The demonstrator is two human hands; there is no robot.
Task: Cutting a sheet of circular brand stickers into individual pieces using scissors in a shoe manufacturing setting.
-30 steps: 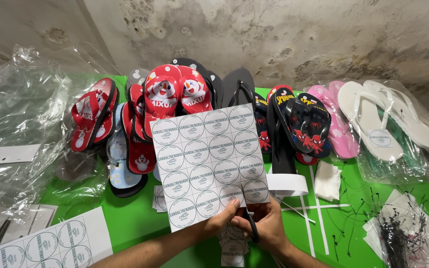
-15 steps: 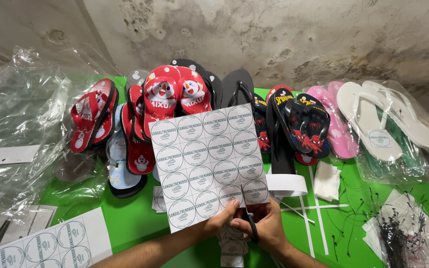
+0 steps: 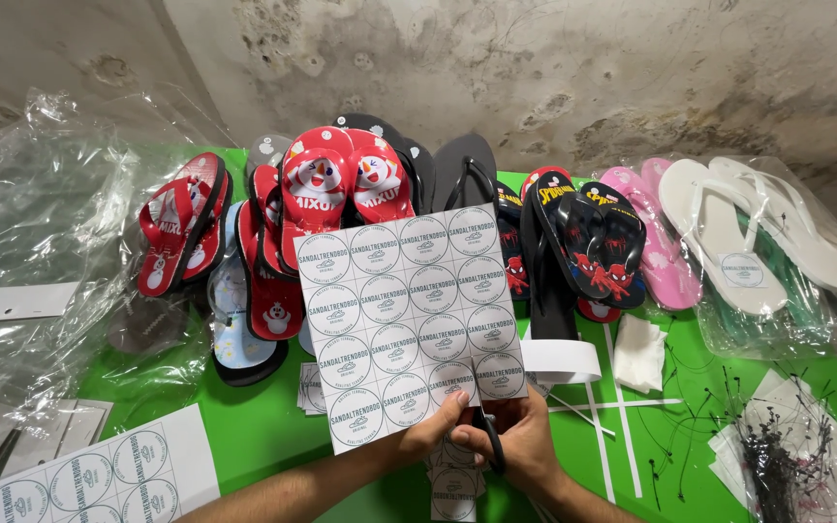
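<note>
Plastic bags (image 3: 31, 223), clear and crinkled, pile up at the far left, and a second white sheet of round labels (image 3: 79, 479) lies flat at the bottom left corner of the green table (image 3: 254, 431). Next come the red rubber flip-flops with cartoon prints (image 3: 341, 189), standing in a row against the stained wall. In the middle I hold up a white paper sheet of 16 round printed labels (image 3: 409, 320), tilted slightly, in front of the sandals. My left hand (image 3: 428, 436) pinches its bottom edge between thumb and fingers. Just beside it, my right hand (image 3: 525, 441) is curled around black-handled scissors (image 3: 489, 446) at the sheet's lower edge. Further right stand dark flip-flops with a red superhero print (image 3: 598, 242), then pink ones (image 3: 666, 247) and white ones in plastic (image 3: 738, 232).
</note>
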